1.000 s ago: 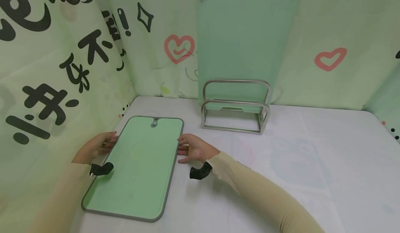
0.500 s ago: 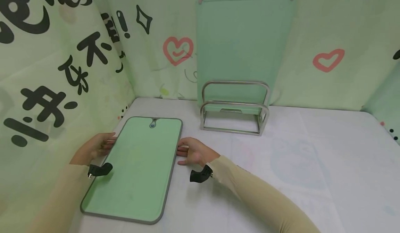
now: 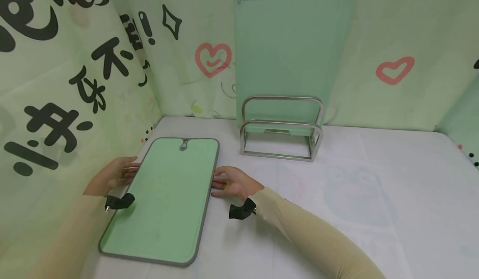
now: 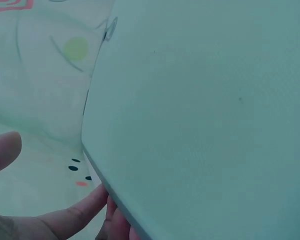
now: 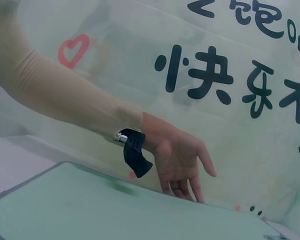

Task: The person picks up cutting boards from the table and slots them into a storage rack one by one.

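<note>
A light green cutting board [image 3: 164,200] with a grey rim and a small hole near its far end lies flat on the table at the left. My left hand [image 3: 114,175] is at its left edge, fingers extended. In the left wrist view the index finger [image 4: 85,210] meets the rim while the thumb [image 4: 5,150] stays apart from it. The right wrist view shows the same left hand [image 5: 177,157] across the board, fingertips partly hidden behind the edge. Along the right edge my right hand [image 3: 235,183] rests sideways, fingers loosely bent against or very near the rim.
A silver metal rack [image 3: 282,123] stands at the back. A second, larger green cutting board [image 3: 292,46] with pinkish corners stands upright behind its visible hoops. Printed cloth [image 3: 187,75] walls the back and sides. The white table [image 3: 359,212] extends right.
My right hand has slid slightly nearer along the board's right edge. The left hand and the board look nearly still.
</note>
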The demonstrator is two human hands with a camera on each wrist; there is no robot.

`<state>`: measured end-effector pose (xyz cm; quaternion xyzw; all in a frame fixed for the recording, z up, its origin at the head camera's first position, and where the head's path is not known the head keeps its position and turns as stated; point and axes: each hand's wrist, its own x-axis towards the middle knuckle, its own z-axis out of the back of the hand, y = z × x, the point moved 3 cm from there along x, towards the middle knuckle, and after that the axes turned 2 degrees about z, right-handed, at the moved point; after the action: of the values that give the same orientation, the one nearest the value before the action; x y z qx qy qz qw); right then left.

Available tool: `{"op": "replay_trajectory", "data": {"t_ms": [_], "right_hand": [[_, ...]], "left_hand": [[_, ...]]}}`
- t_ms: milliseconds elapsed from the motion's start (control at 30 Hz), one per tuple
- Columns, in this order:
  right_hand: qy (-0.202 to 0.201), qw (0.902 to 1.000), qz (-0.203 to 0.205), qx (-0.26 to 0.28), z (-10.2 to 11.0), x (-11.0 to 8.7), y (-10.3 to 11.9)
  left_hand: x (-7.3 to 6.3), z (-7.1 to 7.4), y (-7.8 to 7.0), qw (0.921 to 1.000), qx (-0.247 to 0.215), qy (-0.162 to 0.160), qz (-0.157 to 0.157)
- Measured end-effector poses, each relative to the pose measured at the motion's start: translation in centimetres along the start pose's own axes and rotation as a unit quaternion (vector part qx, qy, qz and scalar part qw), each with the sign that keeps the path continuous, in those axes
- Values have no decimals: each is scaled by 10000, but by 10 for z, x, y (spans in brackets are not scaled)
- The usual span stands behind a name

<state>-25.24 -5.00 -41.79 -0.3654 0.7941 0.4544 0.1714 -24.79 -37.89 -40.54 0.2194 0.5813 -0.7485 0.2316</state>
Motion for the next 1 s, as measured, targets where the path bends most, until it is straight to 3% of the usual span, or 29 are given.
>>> {"op": "replay_trajectory", "data": {"t_ms": [167, 300, 533, 1000], "right_hand": [[90, 9996, 235, 82, 5, 3, 3], [76, 9996, 251, 141, 9, 3, 4], [42, 9989, 325, -332, 12, 4, 6], [186, 9953, 507, -808, 9, 4, 2]], "left_hand": [[-1, 0, -2, 9960, -692, 502, 253], [-3, 0, -3, 9922, -1009, 634, 356], [-4, -2, -6, 9889, -1200, 775, 402], [-4, 4, 0, 9906, -1314, 339, 187]]}}
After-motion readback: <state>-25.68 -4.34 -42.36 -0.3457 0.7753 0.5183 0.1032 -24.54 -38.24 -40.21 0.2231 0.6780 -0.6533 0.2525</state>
